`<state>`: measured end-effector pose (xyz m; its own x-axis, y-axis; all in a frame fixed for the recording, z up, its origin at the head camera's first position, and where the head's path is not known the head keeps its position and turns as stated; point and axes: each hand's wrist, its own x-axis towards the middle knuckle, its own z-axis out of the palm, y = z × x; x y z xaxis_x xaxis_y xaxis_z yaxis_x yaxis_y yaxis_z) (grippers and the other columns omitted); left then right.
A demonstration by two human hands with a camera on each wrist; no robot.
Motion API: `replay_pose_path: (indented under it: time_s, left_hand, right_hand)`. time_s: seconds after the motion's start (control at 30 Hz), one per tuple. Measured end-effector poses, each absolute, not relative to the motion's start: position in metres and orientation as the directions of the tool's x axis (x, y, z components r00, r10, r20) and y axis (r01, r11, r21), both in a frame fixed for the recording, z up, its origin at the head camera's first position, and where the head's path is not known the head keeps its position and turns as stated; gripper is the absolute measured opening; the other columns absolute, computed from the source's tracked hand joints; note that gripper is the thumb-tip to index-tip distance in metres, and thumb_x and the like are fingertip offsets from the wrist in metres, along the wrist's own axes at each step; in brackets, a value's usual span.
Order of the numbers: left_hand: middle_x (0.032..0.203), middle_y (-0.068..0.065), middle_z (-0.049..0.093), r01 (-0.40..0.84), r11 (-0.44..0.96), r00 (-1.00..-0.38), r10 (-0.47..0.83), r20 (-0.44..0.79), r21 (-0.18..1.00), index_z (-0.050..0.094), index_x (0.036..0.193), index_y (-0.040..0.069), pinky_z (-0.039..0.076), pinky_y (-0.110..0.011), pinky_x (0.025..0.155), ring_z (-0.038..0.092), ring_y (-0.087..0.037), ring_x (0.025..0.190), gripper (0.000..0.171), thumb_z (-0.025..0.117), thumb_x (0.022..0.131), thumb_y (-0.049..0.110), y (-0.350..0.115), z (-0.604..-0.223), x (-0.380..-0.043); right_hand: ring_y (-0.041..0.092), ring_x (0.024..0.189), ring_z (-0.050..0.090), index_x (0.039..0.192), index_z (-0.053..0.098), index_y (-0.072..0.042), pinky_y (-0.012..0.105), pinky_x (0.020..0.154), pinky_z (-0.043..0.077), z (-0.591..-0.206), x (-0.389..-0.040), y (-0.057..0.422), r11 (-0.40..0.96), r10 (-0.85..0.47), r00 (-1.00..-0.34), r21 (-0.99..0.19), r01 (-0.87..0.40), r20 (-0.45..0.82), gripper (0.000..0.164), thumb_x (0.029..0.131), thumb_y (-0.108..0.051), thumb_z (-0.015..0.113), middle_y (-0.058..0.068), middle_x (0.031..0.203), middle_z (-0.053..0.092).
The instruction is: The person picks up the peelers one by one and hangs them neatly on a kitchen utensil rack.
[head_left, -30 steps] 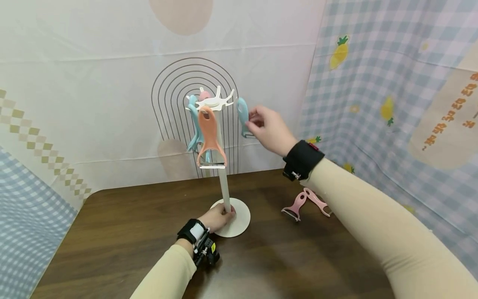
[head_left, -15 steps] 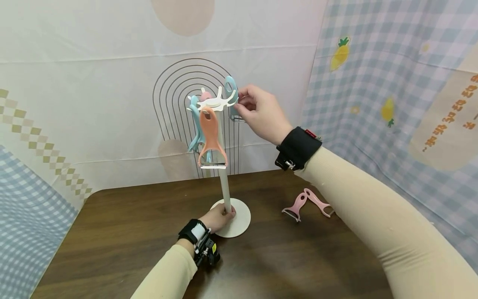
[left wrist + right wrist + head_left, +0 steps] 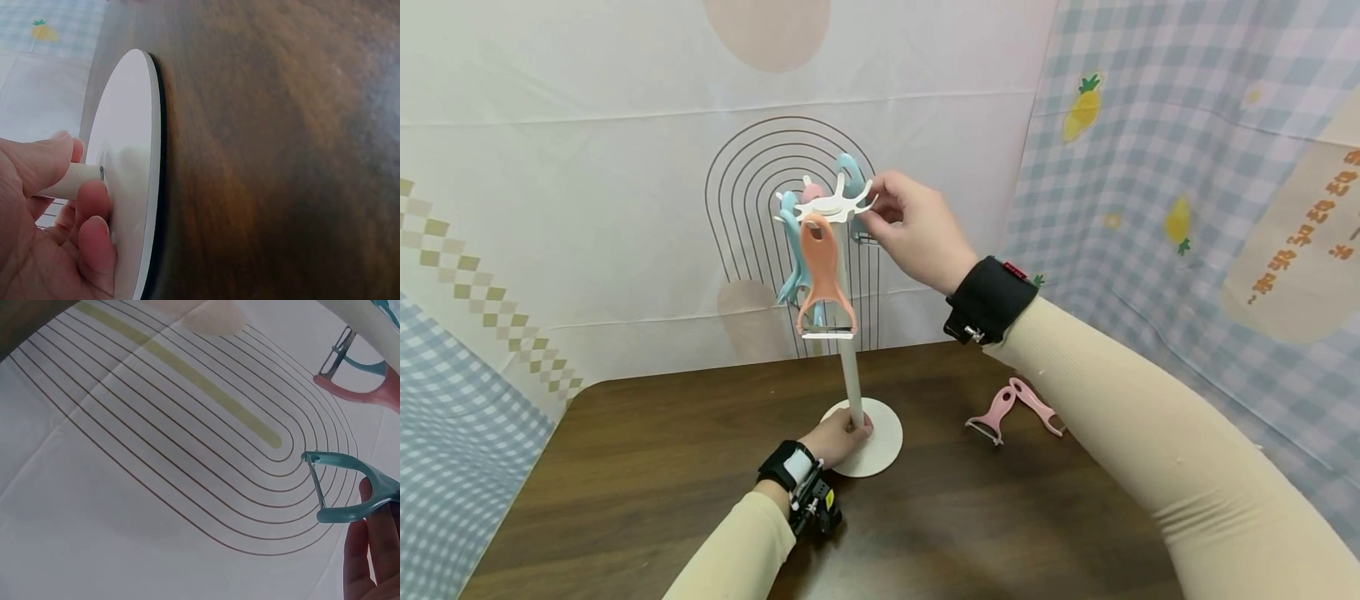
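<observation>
My left hand (image 3: 837, 437) grips the pole (image 3: 70, 181) of a white stand, low down by its round base (image 3: 887, 437). Up at the hooked top (image 3: 829, 208), my right hand (image 3: 917, 225) pinches a blue peeler (image 3: 350, 487). Its looped handle end rises behind the right-hand hooks in the head view, and its blade end points down. An orange peeler (image 3: 822, 262) hangs from a front hook. Blue peelers (image 3: 793, 250) hang at the left. A pink peeler (image 3: 365, 394) hangs at the back, mostly hidden by the hooks in the head view.
Two pink peelers (image 3: 996, 412) lie on the brown wooden table (image 3: 685, 467), right of the stand. Behind stands a white cloth (image 3: 940, 125) printed with arches. A blue checked cloth (image 3: 1165, 167) covers the right side.
My right hand has moved up and left, carrying the blue peeler from beside the stand to behind its right hooks. The left hand has stayed on the pole.
</observation>
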<state>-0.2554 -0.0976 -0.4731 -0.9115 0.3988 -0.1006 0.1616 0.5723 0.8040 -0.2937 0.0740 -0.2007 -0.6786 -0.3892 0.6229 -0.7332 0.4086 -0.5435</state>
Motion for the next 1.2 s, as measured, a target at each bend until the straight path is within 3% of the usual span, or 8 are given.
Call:
replay_pose_path:
  time_s: [0.2, 0.47, 1.0, 1.2]
  left_hand:
    - [0.088, -0.005, 0.057, 0.152, 0.574, -0.918, 0.384, -0.101, 0.804, 0.06, 0.096, 0.005, 0.042, -0.037, 0.078, 0.053, -0.02, 0.084, 0.009, 0.056, 0.098, 0.012, -0.097, -0.476, -0.256]
    - [0.088, -0.005, 0.057, 0.156, 0.569, -0.915, 0.392, -0.099, 0.807, 0.06, 0.096, 0.005, 0.042, -0.037, 0.077, 0.053, -0.02, 0.084, 0.009, 0.056, 0.098, 0.012, -0.098, -0.478, -0.257]
    - [0.082, -0.004, 0.055, 0.174, 0.544, -0.913, 0.4, -0.073, 0.821, 0.059, 0.094, 0.002, 0.043, -0.034, 0.073, 0.052, -0.019, 0.079, 0.009, 0.054, 0.098, 0.008, -0.097, -0.472, -0.252]
    - [0.083, -0.004, 0.055, 0.17, 0.547, -0.915, 0.397, -0.076, 0.82, 0.059, 0.095, 0.002, 0.042, -0.034, 0.073, 0.052, -0.018, 0.079, 0.01, 0.053, 0.099, 0.008, -0.097, -0.47, -0.251]
  right_hand:
    - [0.014, 0.09, 0.066, 0.104, 0.055, -0.006, 0.024, 0.08, 0.05, -0.206, -0.292, 0.071, 0.384, -0.394, -0.679, -0.56, -0.734, 0.619, 0.012, 0.095, -0.009, 0.062, 0.009, 0.098, 0.069]
    - [0.01, 0.09, 0.065, 0.104, 0.055, -0.006, 0.028, 0.08, 0.05, -0.207, -0.292, 0.071, 0.393, -0.397, -0.675, -0.549, -0.737, 0.622, 0.011, 0.095, -0.01, 0.061, 0.006, 0.098, 0.068]
    - [0.009, 0.09, 0.064, 0.106, 0.056, -0.008, 0.027, 0.08, 0.05, -0.211, -0.293, 0.067, 0.413, -0.412, -0.679, -0.54, -0.733, 0.607, 0.012, 0.095, -0.011, 0.061, 0.003, 0.099, 0.068]
    - [0.009, 0.094, 0.063, 0.113, 0.057, -0.005, 0.022, 0.084, 0.048, -0.216, -0.289, 0.069, 0.427, -0.408, -0.695, -0.549, -0.718, 0.592, 0.02, 0.095, -0.012, 0.062, 0.002, 0.102, 0.066]
